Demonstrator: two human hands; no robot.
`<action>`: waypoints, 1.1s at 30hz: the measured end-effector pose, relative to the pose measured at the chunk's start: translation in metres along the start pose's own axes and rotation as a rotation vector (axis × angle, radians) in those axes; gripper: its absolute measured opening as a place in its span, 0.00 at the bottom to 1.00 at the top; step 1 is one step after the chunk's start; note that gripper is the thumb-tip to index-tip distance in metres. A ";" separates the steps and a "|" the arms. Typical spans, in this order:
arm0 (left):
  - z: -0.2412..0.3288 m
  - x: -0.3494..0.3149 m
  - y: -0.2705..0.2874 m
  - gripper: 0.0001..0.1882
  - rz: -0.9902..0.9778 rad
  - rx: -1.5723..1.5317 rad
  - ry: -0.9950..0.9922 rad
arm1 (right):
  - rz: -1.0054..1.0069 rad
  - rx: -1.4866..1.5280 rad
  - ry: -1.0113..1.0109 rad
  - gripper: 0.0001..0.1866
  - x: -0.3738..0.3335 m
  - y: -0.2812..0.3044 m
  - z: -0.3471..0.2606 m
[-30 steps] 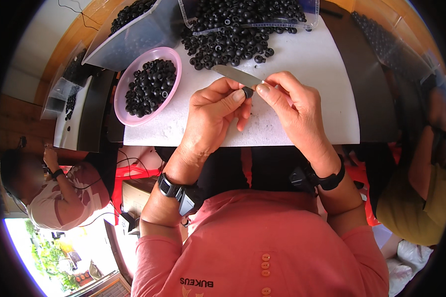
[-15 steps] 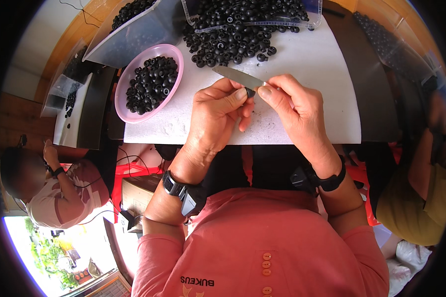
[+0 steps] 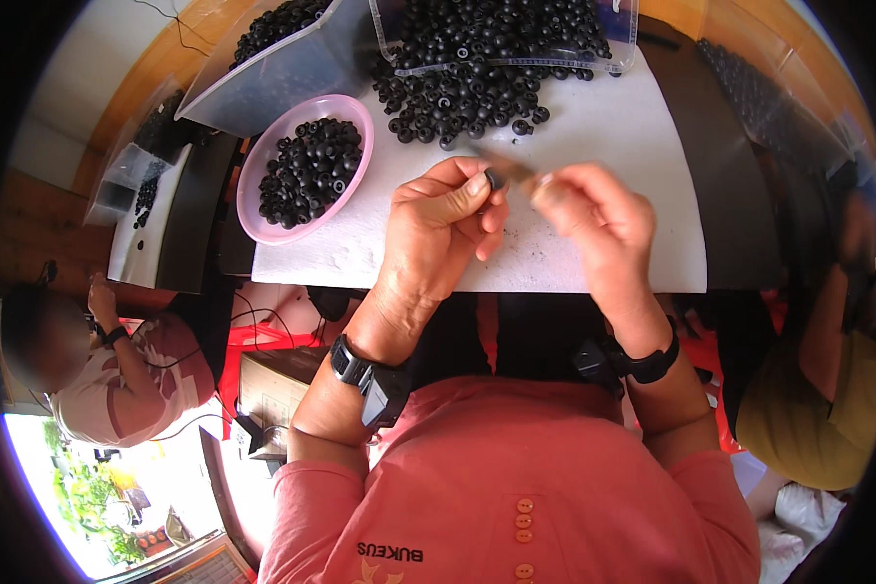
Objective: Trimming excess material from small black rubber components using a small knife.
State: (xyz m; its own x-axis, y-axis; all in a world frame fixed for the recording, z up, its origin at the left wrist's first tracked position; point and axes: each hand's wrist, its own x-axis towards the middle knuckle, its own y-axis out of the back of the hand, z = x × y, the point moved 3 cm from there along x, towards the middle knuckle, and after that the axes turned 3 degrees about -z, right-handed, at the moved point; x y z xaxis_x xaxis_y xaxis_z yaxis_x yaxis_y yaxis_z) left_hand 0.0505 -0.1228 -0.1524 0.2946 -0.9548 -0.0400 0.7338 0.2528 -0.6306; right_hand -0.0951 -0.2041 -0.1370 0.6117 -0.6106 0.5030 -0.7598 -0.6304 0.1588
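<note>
Between thumb and fingers, my left hand [image 3: 448,209] pinches a small round black part [image 3: 493,179] above the near part of the white table surface. Just to its right, my right hand [image 3: 599,219] is closed on a knife [image 3: 508,165]; the blade is smeared by motion and points up and left, past the held part. A pink bowl [image 3: 245,195] stands left of my left hand, holding many black parts of like shape. Beyond both hands, a loose heap of black parts [image 3: 487,102] spills from a clear plastic bin [image 3: 516,64] lying at the far side.
A large translucent tub [image 3: 273,88] with more black parts stands at the far left, behind the bowl. Dark crumbs lie on the white board [image 3: 642,195]. One person [image 3: 127,360] sits at the left, another [image 3: 808,389] at the right, beside a bin of parts [image 3: 769,102].
My right hand has moved slightly right and down, away from the left, and the knife has swung into a blur. The left hand keeps its pinch on the black part.
</note>
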 end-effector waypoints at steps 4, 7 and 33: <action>-0.003 -0.002 -0.001 0.10 -0.031 0.020 -0.012 | 0.186 0.115 -0.210 0.11 0.004 0.009 0.012; -0.005 -0.003 -0.002 0.10 -0.013 0.031 -0.025 | 0.140 0.045 -0.219 0.12 0.003 0.005 0.017; 0.025 -0.024 -0.002 0.09 0.163 0.304 -0.151 | 0.082 0.087 -0.266 0.12 0.002 0.005 0.012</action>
State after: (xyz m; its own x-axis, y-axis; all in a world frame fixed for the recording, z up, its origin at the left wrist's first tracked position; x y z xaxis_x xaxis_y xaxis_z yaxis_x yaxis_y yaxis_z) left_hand 0.0566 -0.0965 -0.1308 0.4924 -0.8703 0.0082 0.8117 0.4558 -0.3654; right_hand -0.0955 -0.2142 -0.1454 0.5941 -0.7581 0.2690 -0.7944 -0.6056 0.0476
